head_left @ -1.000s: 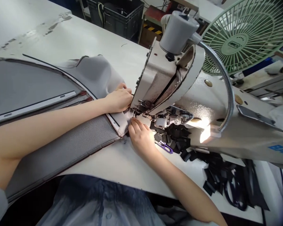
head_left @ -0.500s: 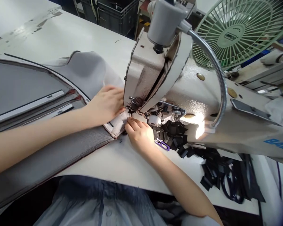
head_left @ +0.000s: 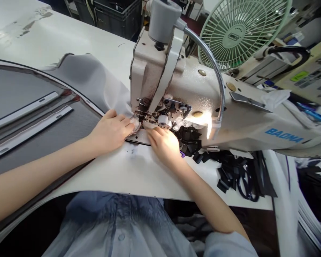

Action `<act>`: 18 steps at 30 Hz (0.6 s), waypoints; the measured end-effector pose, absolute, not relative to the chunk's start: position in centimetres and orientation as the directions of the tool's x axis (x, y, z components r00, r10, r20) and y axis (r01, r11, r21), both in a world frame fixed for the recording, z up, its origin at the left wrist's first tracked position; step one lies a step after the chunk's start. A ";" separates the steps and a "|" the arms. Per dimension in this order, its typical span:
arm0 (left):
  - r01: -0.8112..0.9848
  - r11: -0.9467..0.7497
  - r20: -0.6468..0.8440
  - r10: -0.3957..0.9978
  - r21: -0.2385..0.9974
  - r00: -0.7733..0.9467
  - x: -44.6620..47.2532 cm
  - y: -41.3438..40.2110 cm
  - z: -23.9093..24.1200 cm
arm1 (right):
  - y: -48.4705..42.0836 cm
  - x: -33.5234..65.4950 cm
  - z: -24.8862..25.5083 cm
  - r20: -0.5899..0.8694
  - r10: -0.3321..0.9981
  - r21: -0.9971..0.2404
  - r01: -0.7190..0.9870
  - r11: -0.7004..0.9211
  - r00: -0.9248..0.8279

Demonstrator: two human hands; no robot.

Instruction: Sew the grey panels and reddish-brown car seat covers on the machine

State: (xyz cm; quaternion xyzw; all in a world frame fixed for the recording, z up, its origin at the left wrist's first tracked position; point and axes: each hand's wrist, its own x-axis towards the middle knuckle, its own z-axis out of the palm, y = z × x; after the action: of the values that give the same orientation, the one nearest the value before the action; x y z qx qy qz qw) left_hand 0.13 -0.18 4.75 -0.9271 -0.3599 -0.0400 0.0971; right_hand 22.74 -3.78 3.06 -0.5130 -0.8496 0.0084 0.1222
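Note:
Beside the presser foot of the white sewing machine point(head_left: 141, 71), my left hand point(head_left: 112, 131) is closed on the edge of the grey fabric panel point(head_left: 87, 76). Its fingertips rest where the fabric bunches up near the needle. My right hand point(head_left: 164, 144) is on the other side of the needle, by the metal plate. Its fingers are bent and pressed together, partly hidden under the machine head, and what they hold cannot be made out. Two light strips point(head_left: 29, 134) with slots lie along the panel to the left.
Black cut pieces point(head_left: 189, 141) are heaped right of my right hand. Black-handled scissors point(head_left: 247, 185) lie among more of them, farther right. A green fan point(head_left: 235, 35) stands behind the machine. A dark crate point(head_left: 117, 18) is beyond the white table point(head_left: 96, 32).
My left hand has come down from the fabric's far side to its near edge by the needle. The fabric corner near the needle has shifted, baring the metal plate. The view has turned right.

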 end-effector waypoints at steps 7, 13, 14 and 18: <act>0.658 -0.744 0.153 0.641 -0.117 0.752 0.3 -0.5 4.2 | -1.9 26.2 3.1 0.286 0.953 -0.075 0.989 0.125 -0.098; 0.697 -0.713 0.208 0.672 -0.074 0.710 0.4 -0.5 4.0 | -0.3 25.7 3.2 0.211 0.977 -0.068 0.997 0.031 -0.016; 0.702 -0.709 0.215 0.677 -0.065 0.704 0.5 -0.4 3.9 | -0.9 25.9 3.2 0.260 0.964 -0.099 0.992 0.078 -0.050; 0.695 -0.717 0.180 0.678 -0.052 0.713 0.7 0.0 3.8 | -4.0 26.0 2.6 0.400 0.882 -0.144 0.933 0.330 -0.250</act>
State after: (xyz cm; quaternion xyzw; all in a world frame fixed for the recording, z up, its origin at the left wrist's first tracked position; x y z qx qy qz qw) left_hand 0.74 -0.02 3.78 -0.9236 -0.3717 -0.0738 0.0581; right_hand 25.98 -3.97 2.56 -0.5757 -0.7881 -0.0614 0.2089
